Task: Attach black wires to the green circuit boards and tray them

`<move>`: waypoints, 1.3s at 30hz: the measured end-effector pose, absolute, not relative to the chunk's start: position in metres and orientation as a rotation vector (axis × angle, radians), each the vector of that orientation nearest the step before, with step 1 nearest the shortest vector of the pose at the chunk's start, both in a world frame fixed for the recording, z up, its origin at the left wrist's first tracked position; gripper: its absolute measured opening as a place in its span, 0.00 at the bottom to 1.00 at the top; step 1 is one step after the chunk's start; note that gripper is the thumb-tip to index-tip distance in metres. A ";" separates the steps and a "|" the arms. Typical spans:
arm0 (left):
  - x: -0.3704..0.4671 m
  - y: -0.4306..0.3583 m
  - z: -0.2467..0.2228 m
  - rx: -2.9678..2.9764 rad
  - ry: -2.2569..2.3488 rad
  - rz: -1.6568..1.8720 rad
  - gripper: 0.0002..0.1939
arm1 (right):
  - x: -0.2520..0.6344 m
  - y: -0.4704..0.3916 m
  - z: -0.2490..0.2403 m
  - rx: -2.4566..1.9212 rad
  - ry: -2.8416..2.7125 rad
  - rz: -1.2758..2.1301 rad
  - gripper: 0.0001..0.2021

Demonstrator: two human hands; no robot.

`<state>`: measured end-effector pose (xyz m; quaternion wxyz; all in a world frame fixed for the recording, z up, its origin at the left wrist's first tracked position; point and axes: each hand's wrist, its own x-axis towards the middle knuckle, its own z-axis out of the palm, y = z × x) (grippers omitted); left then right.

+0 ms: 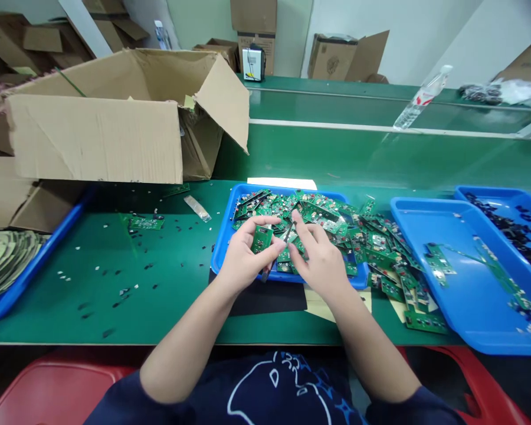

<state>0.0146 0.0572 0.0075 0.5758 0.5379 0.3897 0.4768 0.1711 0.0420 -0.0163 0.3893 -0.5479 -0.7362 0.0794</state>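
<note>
My left hand (246, 255) is closed on a small green circuit board (262, 238), gripped between thumb and fingers. My right hand (321, 257) is bent close beside it, index finger and thumb drawn toward a thin dark piece (288, 231) at the board's right side. What exactly that piece is, I cannot make out. Both hands are above a blue tray (218, 247) heaped with green circuit boards (321, 209). More loose boards (392, 260) spill past the tray's right edge onto the green table.
A large open cardboard box (97, 139) stands at the back left. At right are a blue tray (482, 339) with a few boards and another blue tray (462, 192) with black parts. Small bits litter the table (168, 319) at left. A water bottle (420, 100) leans behind.
</note>
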 end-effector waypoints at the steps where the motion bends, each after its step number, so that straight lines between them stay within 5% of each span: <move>1: 0.014 0.057 0.008 1.235 0.901 1.115 0.18 | 0.169 0.042 -0.018 -1.424 -1.892 0.212 0.25; 7: 0.012 0.055 0.012 1.141 0.779 1.039 0.16 | 0.168 0.043 -0.019 -1.459 -1.738 0.301 0.28; 12: 0.016 0.056 0.010 1.090 0.813 1.029 0.21 | 0.171 0.041 -0.012 -1.126 -1.461 0.710 0.05; 16: 0.019 0.057 0.008 1.109 0.848 0.989 0.22 | 0.162 0.037 -0.012 -1.005 -1.336 0.856 0.02; 23: 0.019 0.060 0.011 1.017 0.968 0.936 0.19 | 0.173 0.042 -0.010 -1.015 -1.123 0.524 0.04; 30: 0.023 0.060 0.006 1.066 0.959 0.795 0.21 | 0.177 0.043 -0.008 -1.000 -1.902 0.335 0.04; 39: 0.026 0.056 0.010 1.090 0.905 0.815 0.13 | 0.173 0.044 -0.012 -1.057 -1.992 0.157 0.07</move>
